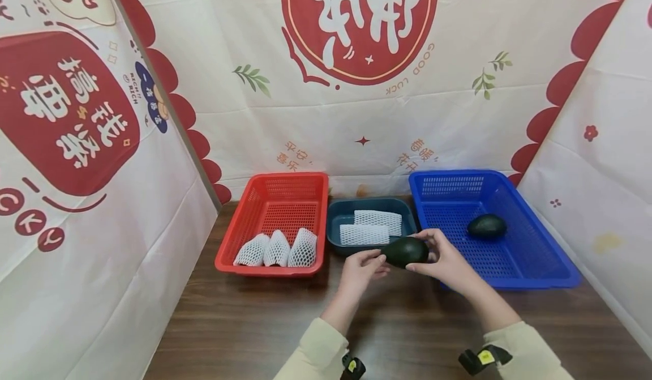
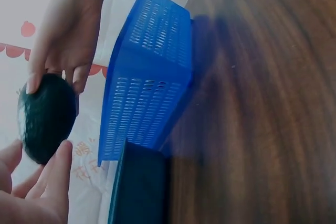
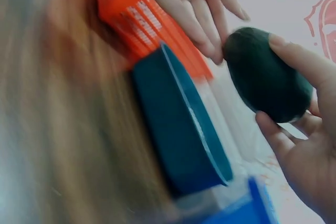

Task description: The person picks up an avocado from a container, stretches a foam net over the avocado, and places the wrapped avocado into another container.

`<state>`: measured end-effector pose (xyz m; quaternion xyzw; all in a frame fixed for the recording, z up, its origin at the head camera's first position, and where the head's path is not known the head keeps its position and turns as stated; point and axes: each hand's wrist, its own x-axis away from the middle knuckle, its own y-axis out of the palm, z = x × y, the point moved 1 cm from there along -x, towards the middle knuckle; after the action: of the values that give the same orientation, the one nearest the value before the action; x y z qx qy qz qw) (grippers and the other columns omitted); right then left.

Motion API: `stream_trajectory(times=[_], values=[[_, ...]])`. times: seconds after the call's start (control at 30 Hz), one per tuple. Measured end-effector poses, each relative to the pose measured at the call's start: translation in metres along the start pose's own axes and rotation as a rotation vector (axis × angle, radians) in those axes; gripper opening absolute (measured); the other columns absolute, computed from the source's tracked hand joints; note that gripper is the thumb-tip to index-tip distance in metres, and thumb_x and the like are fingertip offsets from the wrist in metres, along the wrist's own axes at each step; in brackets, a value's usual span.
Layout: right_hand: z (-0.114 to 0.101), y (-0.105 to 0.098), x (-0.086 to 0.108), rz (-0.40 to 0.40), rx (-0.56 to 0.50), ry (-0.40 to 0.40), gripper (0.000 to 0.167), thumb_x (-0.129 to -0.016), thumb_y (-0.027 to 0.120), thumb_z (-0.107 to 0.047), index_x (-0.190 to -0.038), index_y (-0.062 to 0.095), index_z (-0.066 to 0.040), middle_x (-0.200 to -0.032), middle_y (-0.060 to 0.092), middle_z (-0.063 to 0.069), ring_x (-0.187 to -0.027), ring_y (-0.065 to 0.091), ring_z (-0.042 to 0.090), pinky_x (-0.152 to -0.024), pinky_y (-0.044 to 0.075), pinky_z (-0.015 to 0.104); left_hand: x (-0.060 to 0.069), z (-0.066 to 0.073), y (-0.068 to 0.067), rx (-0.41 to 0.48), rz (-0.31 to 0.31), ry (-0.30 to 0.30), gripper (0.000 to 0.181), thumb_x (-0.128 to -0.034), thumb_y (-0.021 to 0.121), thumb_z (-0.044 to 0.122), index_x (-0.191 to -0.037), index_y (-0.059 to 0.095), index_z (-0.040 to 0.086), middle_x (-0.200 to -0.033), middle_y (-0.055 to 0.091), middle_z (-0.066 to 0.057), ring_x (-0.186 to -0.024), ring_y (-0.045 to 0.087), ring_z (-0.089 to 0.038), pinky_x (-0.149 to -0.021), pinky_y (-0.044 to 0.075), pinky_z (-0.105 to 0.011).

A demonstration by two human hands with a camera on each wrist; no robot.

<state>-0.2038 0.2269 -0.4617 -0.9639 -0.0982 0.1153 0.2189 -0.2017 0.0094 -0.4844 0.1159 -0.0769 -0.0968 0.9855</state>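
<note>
A dark green, avocado-like fruit (image 1: 404,252) is held above the table, in front of the teal tray (image 1: 333,221). My right hand (image 1: 448,261) grips its broad end, thumb on one side and fingers on the other. At the narrow end, the fingertips and thumb of my left hand (image 1: 356,275) lie around the tip. In the left wrist view the fruit (image 2: 47,119) spans both hands; the right wrist view shows the fruit (image 3: 268,74) beside the left hand's spread fingers (image 3: 202,19). White foam net sleeves (image 1: 364,235) lie in the tray, flattened.
On the left, a red basket (image 1: 272,178) holds several upright white foam nets (image 1: 303,248). A blue basket (image 1: 535,283) on the right contains another dark green fruit (image 1: 487,226). Printed cloth walls stand behind and at both sides of the wooden table (image 1: 234,323).
</note>
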Motion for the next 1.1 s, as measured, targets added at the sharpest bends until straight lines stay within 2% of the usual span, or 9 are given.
stream_trajectory(times=[0.17, 0.27, 0.37, 0.5, 0.63, 0.77, 0.97, 1.1], values=[[0.007, 0.024, 0.008, 0.059, -0.129, -0.017, 0.064, -0.082, 0.08, -0.016, -0.132, 0.043, -0.004, -0.136, 0.052, 0.017, -0.115, 0.055, 0.013, -0.088, 0.048, 0.02, 0.005, -0.009, -0.004, 0.087, 0.144, -0.033, 0.036, -0.0911, 0.07, 0.019, -0.118, 0.066, -0.005, -0.096, 0.071, -0.017, -0.085, 0.071, -0.029, -0.084, 0.052, -0.047], [0.011, 0.036, 0.013, 0.089, -0.177, 0.015, 0.057, -0.089, 0.073, -0.015, -0.138, 0.046, -0.006, -0.135, 0.051, 0.019, -0.119, 0.053, 0.018, -0.087, 0.047, 0.018, 0.007, -0.015, -0.007, 0.14, 0.198, -0.065, 0.038, -0.0904, 0.071, 0.019, -0.12, 0.065, -0.005, -0.098, 0.071, -0.016, -0.088, 0.07, -0.03, -0.081, 0.054, -0.042], [0.019, 0.046, 0.018, 0.124, -0.201, 0.086, 0.052, -0.094, 0.067, -0.021, -0.141, 0.048, -0.011, -0.136, 0.05, 0.017, -0.122, 0.051, 0.029, -0.088, 0.048, 0.024, 0.006, -0.024, -0.011, 0.2, 0.229, -0.117, 0.042, -0.0891, 0.072, 0.02, -0.123, 0.064, -0.003, -0.102, 0.069, -0.015, -0.09, 0.07, -0.028, -0.081, 0.055, -0.038], [0.033, 0.06, 0.023, 0.167, -0.217, 0.154, 0.054, -0.093, 0.067, -0.029, -0.143, 0.049, -0.016, -0.139, 0.047, 0.011, -0.124, 0.049, 0.031, -0.089, 0.046, 0.023, 0.002, -0.041, -0.015, 0.279, 0.268, -0.131, 0.042, -0.088, 0.074, 0.018, -0.124, 0.064, -0.002, -0.107, 0.067, -0.016, -0.09, 0.069, -0.023, -0.083, 0.054, -0.037], [0.047, 0.075, 0.027, 0.226, -0.294, 0.224, 0.062, -0.09, 0.072, -0.027, -0.143, 0.046, -0.011, -0.142, 0.047, 0.011, -0.122, 0.048, 0.024, -0.088, 0.046, 0.017, -0.002, -0.058, -0.022, 0.329, 0.27, -0.083, 0.037, -0.0891, 0.071, 0.01, -0.122, 0.064, -0.006, -0.109, 0.065, -0.017, -0.087, 0.068, -0.021, -0.084, 0.054, -0.038], [0.065, 0.086, 0.022, 0.284, -0.383, 0.308, 0.061, -0.088, 0.075, -0.023, -0.14, 0.049, -0.008, -0.14, 0.048, 0.012, -0.115, 0.051, 0.013, -0.085, 0.046, 0.015, -0.013, -0.07, -0.033, 0.321, 0.255, -0.056, 0.033, -0.0882, 0.071, 0.005, -0.118, 0.066, -0.008, -0.104, 0.067, -0.015, -0.081, 0.068, -0.018, -0.082, 0.055, -0.04], [0.087, 0.094, 0.008, 0.327, -0.459, 0.287, 0.059, -0.088, 0.074, -0.018, -0.139, 0.051, -0.003, -0.139, 0.046, 0.015, -0.106, 0.055, 0.008, -0.083, 0.048, 0.016, -0.029, -0.081, -0.045, 0.29, 0.214, -0.025, 0.031, -0.089, 0.069, 0.002, -0.117, 0.064, -0.011, -0.099, 0.069, -0.012, -0.08, 0.068, -0.019, -0.084, 0.054, -0.042], [0.096, 0.097, 0.009, 0.332, -0.468, 0.321, 0.059, -0.087, 0.076, -0.018, -0.139, 0.052, -0.004, -0.137, 0.047, 0.014, -0.106, 0.055, 0.007, -0.082, 0.048, 0.016, -0.028, -0.091, -0.05, 0.263, 0.184, -0.042, 0.031, -0.0899, 0.066, -0.002, -0.119, 0.062, -0.011, -0.098, 0.069, -0.014, -0.084, 0.069, -0.023, -0.084, 0.054, -0.043]])
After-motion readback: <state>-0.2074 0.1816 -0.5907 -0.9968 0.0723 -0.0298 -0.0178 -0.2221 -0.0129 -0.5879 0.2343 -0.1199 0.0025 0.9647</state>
